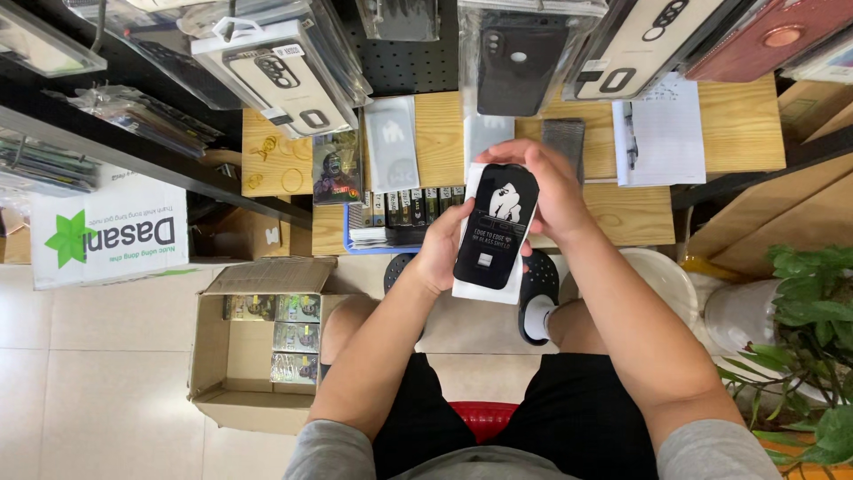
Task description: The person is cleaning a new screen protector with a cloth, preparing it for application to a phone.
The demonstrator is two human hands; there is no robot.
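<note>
Over a pale tiled floor and a low wooden shelf (444, 133), we hold a black phone-shaped package (496, 227) at centre. Our left hand (442, 249) pinches its nine o'clock edge; our right hand (555, 191) curls fingers around its top at one o'clock. An open cardboard box (253, 351) sits at eight o'clock.

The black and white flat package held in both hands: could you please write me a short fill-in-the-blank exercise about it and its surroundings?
1. The flat black and white package is held by ____ hands, the left hand and the right hand.
2. The open brown cardboard box stands on the tiled ____.
3. The green leafy plant is on the person's ____ side.
4. The white sheet of paper lies on the ____ wooden table.

Missing words: both; floor; right; light
</note>
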